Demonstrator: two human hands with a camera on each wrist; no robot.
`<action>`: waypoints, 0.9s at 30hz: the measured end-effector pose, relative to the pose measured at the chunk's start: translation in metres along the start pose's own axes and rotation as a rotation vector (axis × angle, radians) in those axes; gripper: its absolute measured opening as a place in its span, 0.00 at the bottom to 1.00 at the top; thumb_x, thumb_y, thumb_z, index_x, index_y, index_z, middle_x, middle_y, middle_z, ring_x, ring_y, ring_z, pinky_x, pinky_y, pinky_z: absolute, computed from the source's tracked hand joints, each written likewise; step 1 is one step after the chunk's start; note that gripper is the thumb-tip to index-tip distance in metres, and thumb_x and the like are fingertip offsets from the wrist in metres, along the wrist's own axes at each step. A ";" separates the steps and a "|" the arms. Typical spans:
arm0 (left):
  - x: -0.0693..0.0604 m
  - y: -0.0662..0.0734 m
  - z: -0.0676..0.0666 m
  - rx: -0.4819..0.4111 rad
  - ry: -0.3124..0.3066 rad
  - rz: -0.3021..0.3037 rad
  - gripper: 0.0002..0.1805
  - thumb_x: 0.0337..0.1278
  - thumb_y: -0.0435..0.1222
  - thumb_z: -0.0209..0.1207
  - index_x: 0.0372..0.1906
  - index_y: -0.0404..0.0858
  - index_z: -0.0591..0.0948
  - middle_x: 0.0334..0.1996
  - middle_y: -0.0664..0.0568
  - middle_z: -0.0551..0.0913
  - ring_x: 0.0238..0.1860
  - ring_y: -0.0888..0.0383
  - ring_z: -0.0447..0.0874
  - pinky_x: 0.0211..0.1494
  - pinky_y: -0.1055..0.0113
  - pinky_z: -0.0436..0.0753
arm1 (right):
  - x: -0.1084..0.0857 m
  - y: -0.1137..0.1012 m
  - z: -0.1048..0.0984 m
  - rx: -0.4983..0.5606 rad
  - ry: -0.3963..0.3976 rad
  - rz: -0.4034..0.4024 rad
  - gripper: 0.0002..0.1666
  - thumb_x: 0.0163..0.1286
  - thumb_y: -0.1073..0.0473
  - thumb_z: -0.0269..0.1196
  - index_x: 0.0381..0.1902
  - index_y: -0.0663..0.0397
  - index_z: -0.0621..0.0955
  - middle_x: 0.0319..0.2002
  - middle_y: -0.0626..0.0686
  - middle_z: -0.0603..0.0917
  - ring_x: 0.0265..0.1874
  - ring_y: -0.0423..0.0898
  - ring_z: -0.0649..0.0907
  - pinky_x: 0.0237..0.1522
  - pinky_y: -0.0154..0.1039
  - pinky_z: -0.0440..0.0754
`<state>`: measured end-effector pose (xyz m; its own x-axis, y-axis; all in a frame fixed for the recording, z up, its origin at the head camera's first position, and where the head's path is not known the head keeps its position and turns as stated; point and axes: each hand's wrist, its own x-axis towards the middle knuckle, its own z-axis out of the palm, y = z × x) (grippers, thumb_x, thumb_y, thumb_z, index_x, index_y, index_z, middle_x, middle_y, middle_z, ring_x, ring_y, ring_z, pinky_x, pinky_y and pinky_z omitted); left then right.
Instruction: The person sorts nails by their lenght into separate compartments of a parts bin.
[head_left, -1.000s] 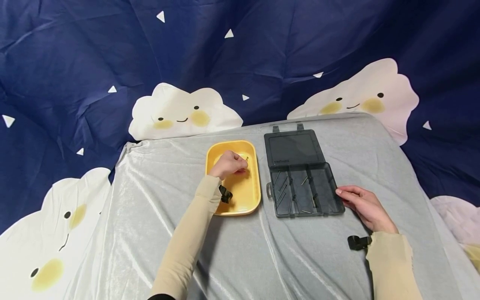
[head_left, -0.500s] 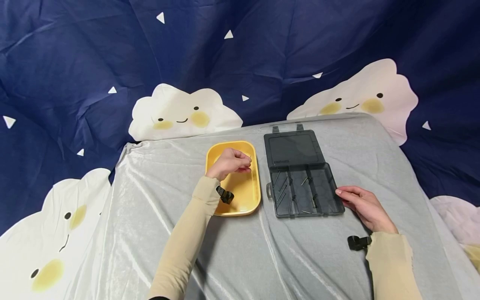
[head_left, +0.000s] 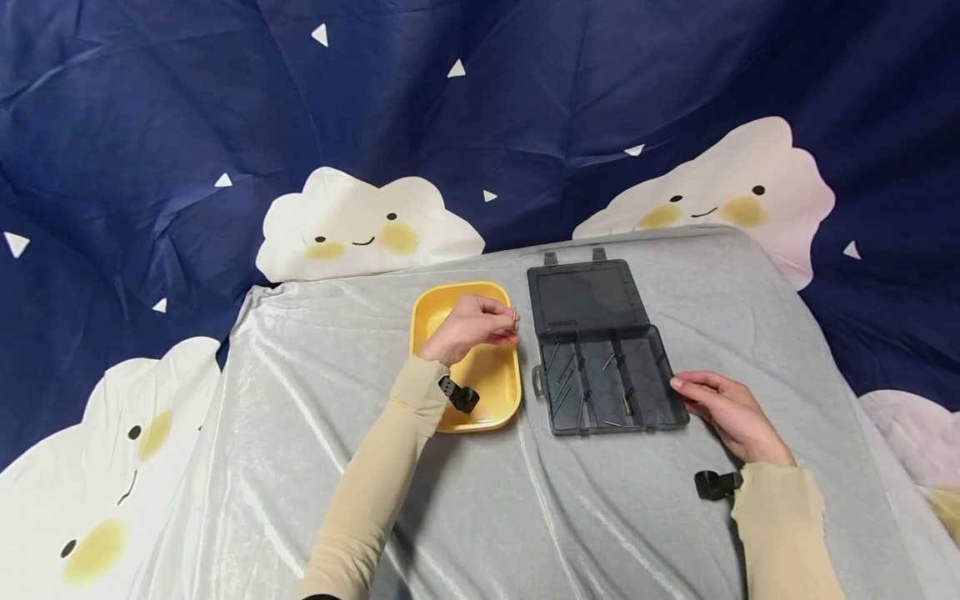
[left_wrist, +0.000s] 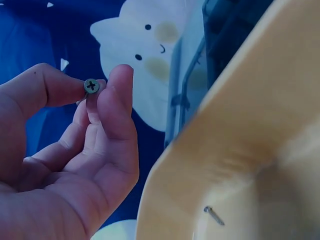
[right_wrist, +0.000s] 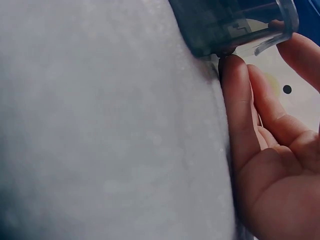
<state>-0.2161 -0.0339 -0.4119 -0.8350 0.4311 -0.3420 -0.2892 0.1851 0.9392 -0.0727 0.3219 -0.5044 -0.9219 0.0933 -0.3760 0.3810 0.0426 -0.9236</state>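
My left hand (head_left: 467, 329) is over the right side of the yellow tray (head_left: 514, 398). Its thumb and fingertips pinch a screw (left_wrist: 91, 86), whose cross-slotted head faces the left wrist camera. Another screw (left_wrist: 214, 215) lies inside the tray. To the right, a dark see-through compartment box (head_left: 651, 400) lies with its lid (head_left: 588, 296) folded back. Several screws (head_left: 564, 383) are spread through its compartments, mostly the left one. My right hand (head_left: 731, 417) holds the box by its right edge, thumb on the wall and fingers at the underside.
A grey cloth (head_left: 480, 517) covers the table, with wrinkles running toward the front. Behind it hangs a dark blue curtain (head_left: 525, 100) printed with clouds. A latch (head_left: 537, 381) sticks out from the box's left side, near the tray.
My left hand has risen from inside the tray and shifted right toward the box, carrying the screw. The right hand and the box have stayed put.
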 end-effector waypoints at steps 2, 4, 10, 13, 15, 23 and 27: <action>0.000 0.000 0.003 -0.002 0.002 0.002 0.13 0.59 0.26 0.59 0.47 0.21 0.79 0.36 0.35 0.86 0.27 0.60 0.87 0.56 0.47 0.78 | 0.000 0.000 0.000 -0.003 0.000 0.002 0.05 0.67 0.54 0.64 0.40 0.38 0.82 0.35 0.28 0.81 0.35 0.26 0.80 0.37 0.23 0.80; 0.001 0.001 0.006 -0.001 -0.002 0.007 0.14 0.59 0.26 0.59 0.48 0.20 0.79 0.36 0.37 0.86 0.27 0.60 0.86 0.54 0.49 0.80 | 0.000 0.000 0.000 0.004 -0.002 0.005 0.05 0.67 0.54 0.64 0.41 0.39 0.82 0.34 0.28 0.81 0.35 0.26 0.80 0.37 0.23 0.80; 0.001 0.001 0.019 0.002 -0.034 0.026 0.13 0.59 0.25 0.58 0.47 0.21 0.80 0.40 0.33 0.85 0.28 0.59 0.87 0.44 0.63 0.86 | 0.000 0.000 0.000 0.030 -0.009 -0.008 0.05 0.68 0.56 0.63 0.40 0.40 0.83 0.34 0.30 0.82 0.35 0.27 0.80 0.37 0.24 0.80; 0.002 0.001 0.027 -0.032 -0.051 0.038 0.13 0.58 0.24 0.58 0.47 0.20 0.79 0.38 0.36 0.86 0.28 0.58 0.87 0.50 0.55 0.84 | 0.000 0.000 0.000 0.025 -0.009 -0.010 0.05 0.68 0.56 0.63 0.39 0.39 0.83 0.34 0.30 0.82 0.35 0.27 0.80 0.36 0.24 0.80; 0.003 0.002 0.032 -0.033 -0.060 0.042 0.13 0.58 0.24 0.58 0.46 0.19 0.79 0.40 0.34 0.86 0.27 0.59 0.87 0.53 0.51 0.82 | 0.000 0.000 0.000 0.020 -0.006 -0.007 0.04 0.68 0.55 0.63 0.39 0.39 0.83 0.34 0.30 0.82 0.35 0.27 0.80 0.36 0.24 0.80; 0.003 0.001 0.048 0.021 -0.070 0.041 0.16 0.58 0.27 0.59 0.49 0.21 0.80 0.45 0.31 0.84 0.25 0.64 0.86 0.44 0.64 0.86 | 0.000 0.000 0.000 0.038 -0.013 -0.014 0.05 0.68 0.56 0.63 0.40 0.41 0.83 0.35 0.30 0.82 0.35 0.27 0.80 0.36 0.23 0.80; 0.004 -0.001 0.058 0.011 -0.089 0.045 0.15 0.58 0.27 0.59 0.48 0.22 0.80 0.46 0.29 0.82 0.25 0.64 0.85 0.44 0.62 0.86 | 0.000 0.000 0.000 0.035 -0.013 -0.016 0.05 0.68 0.57 0.63 0.40 0.40 0.83 0.35 0.30 0.82 0.35 0.27 0.80 0.36 0.23 0.80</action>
<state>-0.1917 0.0188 -0.4161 -0.8021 0.5155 -0.3015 -0.2471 0.1732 0.9534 -0.0727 0.3218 -0.5046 -0.9287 0.0796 -0.3622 0.3640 0.0090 -0.9313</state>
